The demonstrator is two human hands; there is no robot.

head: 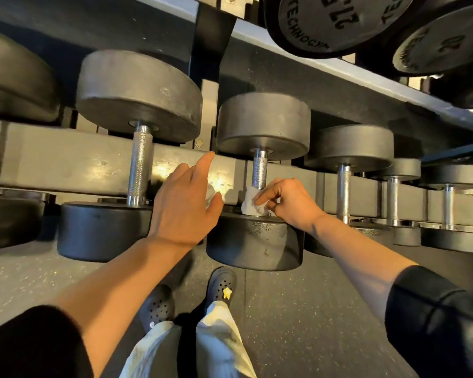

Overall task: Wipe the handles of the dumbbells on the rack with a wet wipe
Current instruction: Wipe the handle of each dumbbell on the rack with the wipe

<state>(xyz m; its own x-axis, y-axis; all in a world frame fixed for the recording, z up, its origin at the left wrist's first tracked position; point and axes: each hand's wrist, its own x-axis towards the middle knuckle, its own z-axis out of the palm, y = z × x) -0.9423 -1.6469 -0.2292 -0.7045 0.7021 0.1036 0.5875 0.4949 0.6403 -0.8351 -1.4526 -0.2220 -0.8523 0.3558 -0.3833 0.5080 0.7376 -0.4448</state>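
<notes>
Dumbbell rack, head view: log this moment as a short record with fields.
Wet wipe: white, wrapped round the lower end of the middle dumbbell handle
Right hand: grips the wipe on that handle
Left hand: fingers straight, holds nothing, in front of the rack rail
Neighbouring handle: bare, untouched
Upper shelf: Technogym dumbbell
Floor: black clogs

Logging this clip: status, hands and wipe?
Right hand grips wipe on the low end of a dumbbell handle. Left hand open, holding nothing, beside it. Nothing in the way.
</notes>
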